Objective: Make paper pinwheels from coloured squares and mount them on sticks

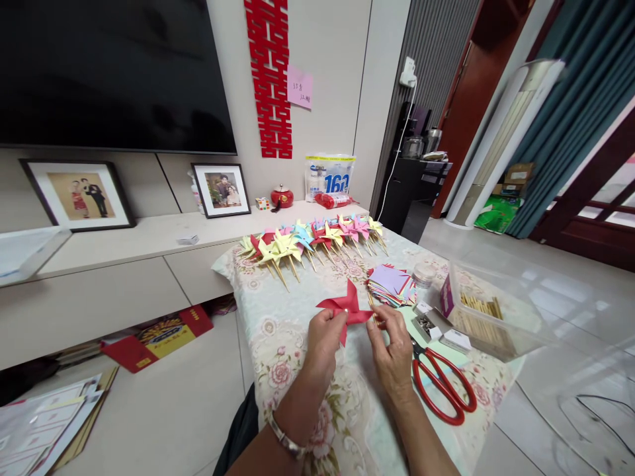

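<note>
Both forearms enter from the bottom of view, bare, angled inward so the hands meet near centre. L grip [325, 337]: back of hand toward me, fingers curled, thumb & index pinched together at the top. R grip [391, 354]: just beside the L, a bit lower & nearer to me, back of hand up, thumb & forefinger pinched tight, other fingers loosely bent. Wrists approx straight. Fingertips of the 2 grips are close together, nearly touching.

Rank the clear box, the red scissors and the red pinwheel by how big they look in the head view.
1. clear box
2. red scissors and red pinwheel: they look about alike, and the scissors lie nearer the camera, so unranked.
</note>
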Demonstrator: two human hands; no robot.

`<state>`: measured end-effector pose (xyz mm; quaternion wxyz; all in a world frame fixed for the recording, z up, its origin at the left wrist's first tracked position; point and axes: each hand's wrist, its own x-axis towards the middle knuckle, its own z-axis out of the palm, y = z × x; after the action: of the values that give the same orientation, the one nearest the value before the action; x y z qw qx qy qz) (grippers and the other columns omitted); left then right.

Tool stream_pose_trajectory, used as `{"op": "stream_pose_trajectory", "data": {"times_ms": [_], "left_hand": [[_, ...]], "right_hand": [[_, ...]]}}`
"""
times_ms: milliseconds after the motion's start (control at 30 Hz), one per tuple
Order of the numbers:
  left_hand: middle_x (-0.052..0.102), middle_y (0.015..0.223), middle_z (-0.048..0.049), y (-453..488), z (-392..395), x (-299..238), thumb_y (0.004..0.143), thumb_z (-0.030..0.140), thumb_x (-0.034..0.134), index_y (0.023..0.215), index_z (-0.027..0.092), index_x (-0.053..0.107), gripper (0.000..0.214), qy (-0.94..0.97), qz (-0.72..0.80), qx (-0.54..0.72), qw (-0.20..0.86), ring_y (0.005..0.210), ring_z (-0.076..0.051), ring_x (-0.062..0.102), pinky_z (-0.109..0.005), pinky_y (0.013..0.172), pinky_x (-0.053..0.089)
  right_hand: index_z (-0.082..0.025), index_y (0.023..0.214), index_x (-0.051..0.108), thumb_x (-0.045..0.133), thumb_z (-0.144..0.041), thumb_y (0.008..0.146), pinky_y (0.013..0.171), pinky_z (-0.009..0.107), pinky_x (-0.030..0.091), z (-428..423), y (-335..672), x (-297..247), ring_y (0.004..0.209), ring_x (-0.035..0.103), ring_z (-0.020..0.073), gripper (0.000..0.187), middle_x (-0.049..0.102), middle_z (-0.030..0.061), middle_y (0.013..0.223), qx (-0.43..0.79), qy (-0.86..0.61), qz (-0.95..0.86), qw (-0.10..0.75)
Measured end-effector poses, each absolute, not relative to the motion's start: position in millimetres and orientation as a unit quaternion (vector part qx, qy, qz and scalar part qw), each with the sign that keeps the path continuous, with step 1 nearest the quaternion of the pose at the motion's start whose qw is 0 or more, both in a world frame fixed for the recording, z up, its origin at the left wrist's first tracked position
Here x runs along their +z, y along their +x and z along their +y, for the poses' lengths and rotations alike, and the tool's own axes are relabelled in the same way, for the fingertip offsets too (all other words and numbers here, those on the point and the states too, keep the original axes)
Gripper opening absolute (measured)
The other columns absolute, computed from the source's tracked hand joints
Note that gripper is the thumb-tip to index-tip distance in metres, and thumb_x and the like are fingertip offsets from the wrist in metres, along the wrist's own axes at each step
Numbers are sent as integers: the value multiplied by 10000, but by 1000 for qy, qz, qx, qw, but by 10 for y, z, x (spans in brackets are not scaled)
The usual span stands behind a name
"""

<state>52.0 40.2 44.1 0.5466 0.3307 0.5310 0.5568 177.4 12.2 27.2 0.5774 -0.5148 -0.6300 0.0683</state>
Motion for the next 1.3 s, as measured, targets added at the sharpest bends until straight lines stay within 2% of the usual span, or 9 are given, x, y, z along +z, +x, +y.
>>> {"op": "stream_pose_trajectory", "data": {"times_ms": [67, 133, 267, 400, 667, 767, 900, 1100, 1300], "left_hand": [[400, 442, 78, 510, 453, 452, 659, 448, 700, 586, 220, 484, 322, 308, 514, 574, 558, 400, -85, 303, -245, 430, 224], [400, 468, 89, 514, 491, 480, 628, 466, 717, 624, 225, 458, 354, 275, 491, 604, 565, 413, -77, 312, -234, 424, 236], [405, 486, 101, 556, 512, 561, 530, 394, 798, 645, 208, 470, 394, 182, 436, 667, 577, 435, -58, 324, -214, 423, 223], [403, 456, 104, 582, 487, 629, 518, 373, 811, 618, 206, 476, 387, 147, 426, 677, 582, 410, -57, 326, -220, 412, 225], [452, 475, 104, 626, 430, 724, 494, 268, 869, 609, 192, 485, 408, 89, 365, 695, 612, 429, -44, 370, -202, 433, 252], [563, 537, 64, 615, 416, 735, 539, 248, 861, 633, 179, 543, 338, 78, 325, 693, 639, 493, -64, 480, -198, 487, 357], [725, 756, -32, 527, 394, 663, 598, 263, 854, 797, 144, 675, 293, 64, 289, 664, 687, 678, -130, 629, -238, 603, 476], [731, 760, -19, 430, 341, 501, 520, 246, 947, 763, 148, 688, 369, 99, 259, 668, 691, 680, -133, 641, -241, 602, 488], [719, 706, -4, 417, 336, 465, 505, 227, 960, 741, 144, 707, 357, 124, 251, 666, 691, 630, -107, 627, -211, 589, 486]], "right_hand": [[-195, 937, 684, 537, -381, 958, 734, 340, 486, 115, 1754, 277, 802, 615, 212, 238, 665, 65, 873, 174, -518, -632, 549], [-191, 830, 662, 533, -432, 956, 644, 301, 447, 111, 1716, 282, 642, 566, 169, 300, 609, 10, 690, 305, -512, -636, 491], [-179, 774, 629, 636, -542, 864, 499, 242, 353, 115, 1644, 262, 477, 480, 106, 374, 537, -46, 572, 534, -451, -587, 408], [-158, 775, 646, 752, -531, 774, 455, 208, 293, 125, 1639, 202, 423, 461, 78, 388, 551, -56, 498, 624, -424, -533, 383], [-156, 740, 628, 851, -437, 650, 416, 184, 336, 119, 1624, 142, 391, 503, 77, 370, 601, -43, 483, 685, -405, -474, 377], [-153, 724, 626, 839, -426, 659, 416, 177, 336, 125, 1629, 161, 403, 518, 69, 353, 627, -34, 525, 685, -405, -462, 391], [-149, 706, 618, 846, -408, 655, 422, 177, 354, 128, 1645, 190, 415, 535, 61, 348, 704, 10, 633, 689, -408, -452, 394], [-149, 682, 615, 854, -417, 658, 419, 184, 351, 103, 1648, 216, 405, 528, 63, 360, 703, 14, 619, 694, -419, -446, 378], [-153, 675, 608, 856, -424, 651, 428, 192, 340, 106, 1649, 211, 414, 529, 66, 368, 698, 12, 613, 693, -424, -450, 370]]}}
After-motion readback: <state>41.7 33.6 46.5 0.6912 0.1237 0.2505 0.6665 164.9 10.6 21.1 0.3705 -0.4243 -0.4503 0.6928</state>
